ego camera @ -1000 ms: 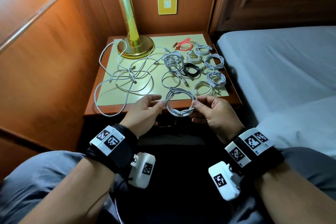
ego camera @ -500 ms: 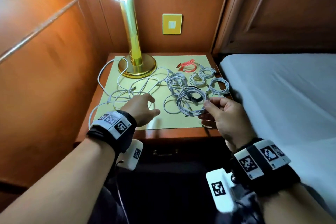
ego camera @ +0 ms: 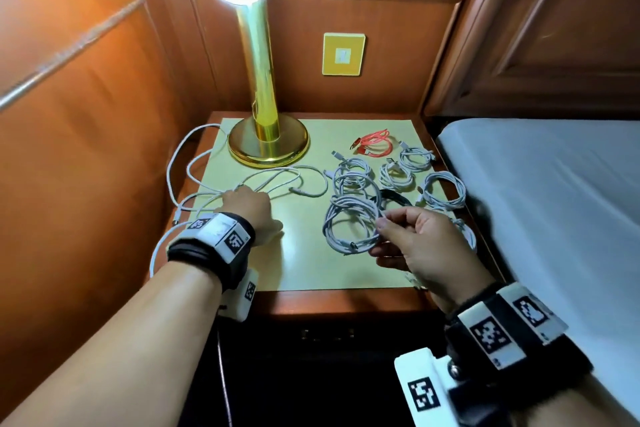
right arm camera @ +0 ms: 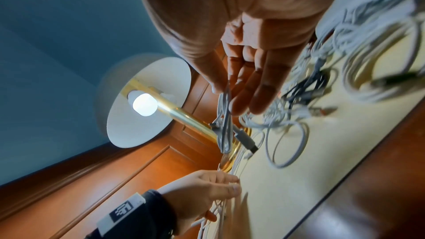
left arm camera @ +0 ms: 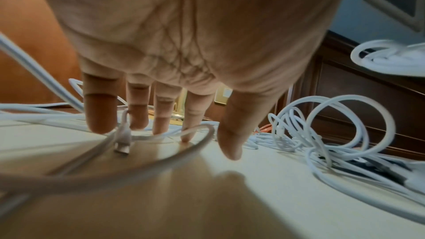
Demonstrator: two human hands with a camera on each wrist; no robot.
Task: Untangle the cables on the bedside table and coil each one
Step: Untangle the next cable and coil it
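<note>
My right hand [ego camera: 420,243] pinches a coiled white cable [ego camera: 351,224] between thumb and fingers, holding it just above the bench [ego camera: 346,274] at its near right. My left hand [ego camera: 251,215] reaches over the loose white cables [ego camera: 277,184] sprawled across the left side, fingers [left arm camera: 101,115] straight and spread, tips touching the strands beside a plug [left arm camera: 123,144]. Finished coils lie at the far right: white ones [ego camera: 443,191], a black one [ego camera: 394,198] and a red one [ego camera: 374,147]. A brass lamp [ego camera: 266,146] stands far left.
</note>
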